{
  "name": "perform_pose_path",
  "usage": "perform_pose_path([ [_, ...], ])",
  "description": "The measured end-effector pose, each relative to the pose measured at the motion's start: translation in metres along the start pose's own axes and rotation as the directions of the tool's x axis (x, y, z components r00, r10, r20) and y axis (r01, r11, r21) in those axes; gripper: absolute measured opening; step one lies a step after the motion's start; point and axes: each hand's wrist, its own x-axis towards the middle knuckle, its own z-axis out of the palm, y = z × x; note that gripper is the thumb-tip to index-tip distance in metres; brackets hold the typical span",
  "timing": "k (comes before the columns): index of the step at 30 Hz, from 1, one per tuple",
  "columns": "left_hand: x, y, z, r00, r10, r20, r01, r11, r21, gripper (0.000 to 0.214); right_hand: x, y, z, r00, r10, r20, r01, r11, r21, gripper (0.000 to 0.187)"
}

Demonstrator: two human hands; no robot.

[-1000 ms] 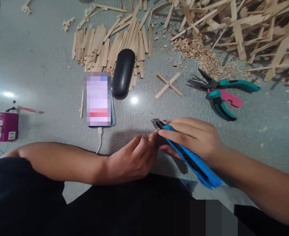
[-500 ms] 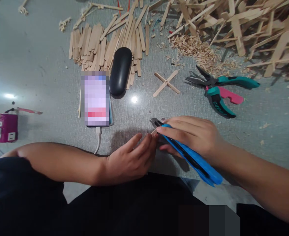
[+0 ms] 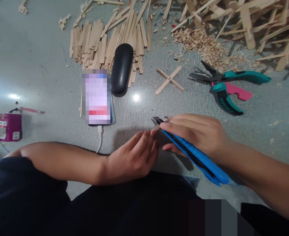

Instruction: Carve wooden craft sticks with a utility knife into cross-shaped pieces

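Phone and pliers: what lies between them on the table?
In the head view, two crossed wooden sticks lie between the phone and the pliers. The black oblong case is there too, close beside the phone's upper right.

Cool, middling light falls on the tabletop (image 3: 48,72), apparently from above. A small white glare (image 3: 136,97) shines ahead of the left hand (image 3: 134,154); another lies well out to its left. Soft shadows fall just ahead of that hand and beneath the right hand (image 3: 200,134). Coarse square blocks mask the phone (image 3: 97,91) beyond the left hand. Sticks (image 3: 247,29) far ahead of the right hand look stretched toward the edge; the dark clothing (image 3: 134,203) behind both hands loses detail.
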Motion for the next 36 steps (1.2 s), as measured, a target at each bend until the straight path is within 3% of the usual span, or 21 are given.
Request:
perform_pose_path([
  [4,0.002,-0.004,-0.003,1.0,-0.002,0.026,0.002,1.0,0.0,0.036,-0.003,0.001,-0.006,0.974,0.216,0.068,-0.225,0.96,0.167,0.039],
  [8,0.005,-0.009,-0.007,0.999,0.0,0.044,0.0,1.0,-0.015,0.03,-0.005,0.005,-0.01,0.982,0.186,0.002,-0.178,0.935,0.306,0.044],
  [12,0.006,-0.011,-0.007,0.998,0.002,0.058,-0.001,1.0,-0.028,0.029,0.0,0.003,-0.009,0.979,0.2,-0.051,-0.175,0.936,0.307,0.019],
  [14,0.007,-0.012,-0.006,0.999,0.003,0.05,-0.001,0.999,-0.038,0.029,0.001,-0.001,-0.006,0.969,0.244,-0.033,-0.227,0.938,0.263,0.014],
  [19,0.007,-0.013,-0.005,0.999,0.017,0.032,-0.016,0.999,-0.052,0.029,0.003,-0.013,-0.004,0.916,0.399,-0.049,-0.372,0.887,0.274,0.023],
  [24,0.008,-0.012,-0.004,1.0,0.011,0.021,-0.01,0.999,-0.053,0.031,0.003,-0.019,-0.003,0.913,0.406,-0.02,-0.39,0.888,0.243,0.024],
  [36,0.005,-0.012,-0.002,0.999,0.021,0.034,-0.019,0.997,-0.08,0.049,0.004,-0.017,-0.001,0.953,0.301,-0.029,-0.297,0.949,0.103,0.022],
])
